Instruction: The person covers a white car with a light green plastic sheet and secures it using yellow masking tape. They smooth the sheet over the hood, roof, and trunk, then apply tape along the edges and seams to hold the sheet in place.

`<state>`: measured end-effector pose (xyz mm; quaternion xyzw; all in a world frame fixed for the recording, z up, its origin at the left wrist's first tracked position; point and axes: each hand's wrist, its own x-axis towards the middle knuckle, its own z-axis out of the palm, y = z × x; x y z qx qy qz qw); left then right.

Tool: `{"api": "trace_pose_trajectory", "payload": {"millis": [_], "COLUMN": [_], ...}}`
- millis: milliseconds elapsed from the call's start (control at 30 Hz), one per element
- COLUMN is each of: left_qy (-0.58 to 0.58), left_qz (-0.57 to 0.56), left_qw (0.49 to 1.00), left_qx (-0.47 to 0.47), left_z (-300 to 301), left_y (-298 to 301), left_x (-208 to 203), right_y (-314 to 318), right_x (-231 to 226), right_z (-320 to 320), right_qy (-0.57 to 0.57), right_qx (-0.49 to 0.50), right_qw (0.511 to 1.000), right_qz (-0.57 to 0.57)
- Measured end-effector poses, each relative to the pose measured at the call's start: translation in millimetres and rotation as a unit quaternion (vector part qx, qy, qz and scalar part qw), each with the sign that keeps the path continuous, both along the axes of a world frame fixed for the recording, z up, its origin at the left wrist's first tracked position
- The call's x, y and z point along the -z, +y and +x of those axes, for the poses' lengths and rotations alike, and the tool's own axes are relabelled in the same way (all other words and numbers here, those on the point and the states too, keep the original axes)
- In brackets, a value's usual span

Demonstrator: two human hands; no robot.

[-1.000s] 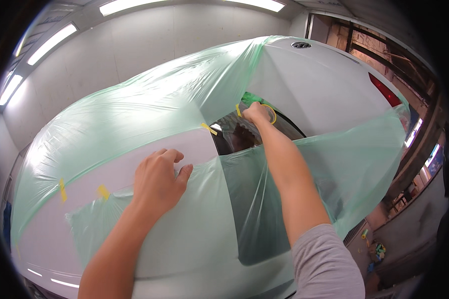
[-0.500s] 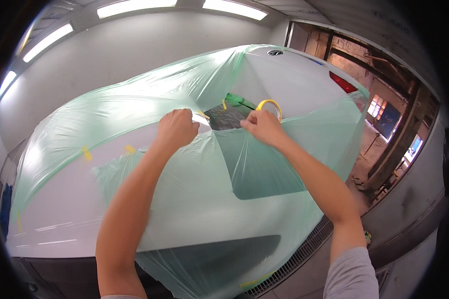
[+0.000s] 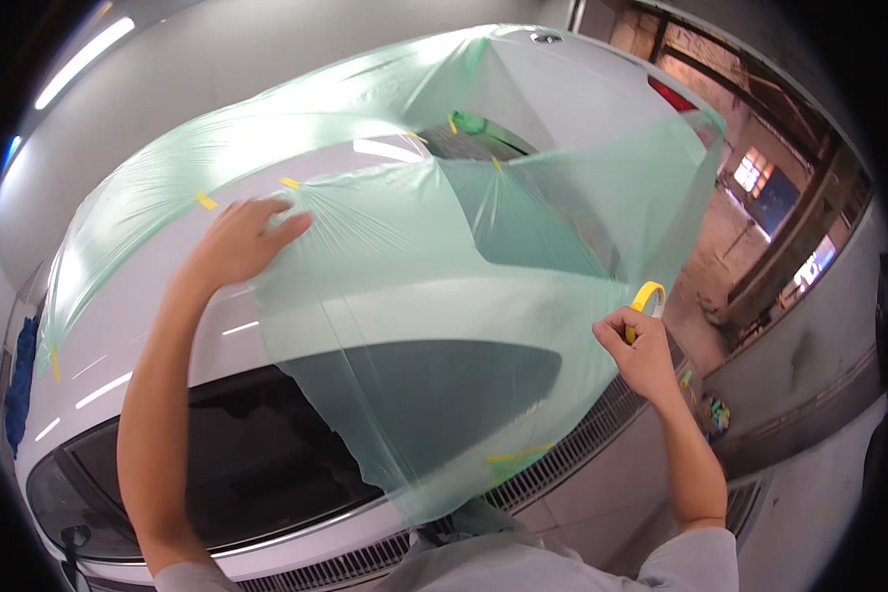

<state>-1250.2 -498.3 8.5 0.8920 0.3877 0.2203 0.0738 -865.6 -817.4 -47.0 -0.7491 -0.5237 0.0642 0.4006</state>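
Note:
A white car (image 3: 168, 286) is partly draped in thin green masking film (image 3: 365, 306). My left hand (image 3: 242, 240) is over the roof, fingers apart and holding nothing, beside the film's gathered upper corner; I cannot tell whether it touches the film. A yellow tape piece (image 3: 290, 184) fixes that corner. My right hand (image 3: 641, 350) is closed on a roll of yellow masking tape (image 3: 647, 294), near the film's right edge. Another short tape piece (image 3: 497, 165) lies on the film's edge by the rear window (image 3: 479, 144).
A second film sheet (image 3: 237, 138) covers the car's far side, with a tape piece (image 3: 206, 200) on its edge. The dark side window (image 3: 257, 434) is partly uncovered. A floor grating (image 3: 582, 449) runs along the near side. An open doorway (image 3: 750, 197) stands at the right.
My hands have moved apart from the rear window, the left toward the roof, the right down and rightward with the tape roll. A tape piece now shows on the film's edge there. The view has shifted.

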Motion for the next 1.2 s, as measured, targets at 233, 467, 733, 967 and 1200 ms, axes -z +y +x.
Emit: {"api": "trace_pose_trajectory", "payload": {"millis": [233,467,733,967,1200], "left_qy": [-0.006,-0.278,-0.401,-0.203,-0.194], "left_qz": [0.048,0.186,-0.195,-0.284,-0.488], "left_qw": [0.975,0.938,0.875,0.934,0.673], "left_qx": [-0.219,-0.094,-0.187,-0.073,-0.521], "left_z": [-72,-74,79,145,43], "left_y": [-21,-201,-410,-538,-732], "left_x": [28,157,338,414,567], "right_y": [-52,-138,-229,-311,-395], "right_x": [92,212,252,289,357], "right_z": [-65,-141,-68,12,79], "right_qy": [0.146,0.197,0.261,0.275,0.231], "right_qx": [-0.054,-0.236,-0.162,-0.161,-0.164], "right_qw": [0.987,0.931,0.926,0.922,0.868], "right_qz": [-0.026,-0.197,-0.219,-0.221,-0.408]}}
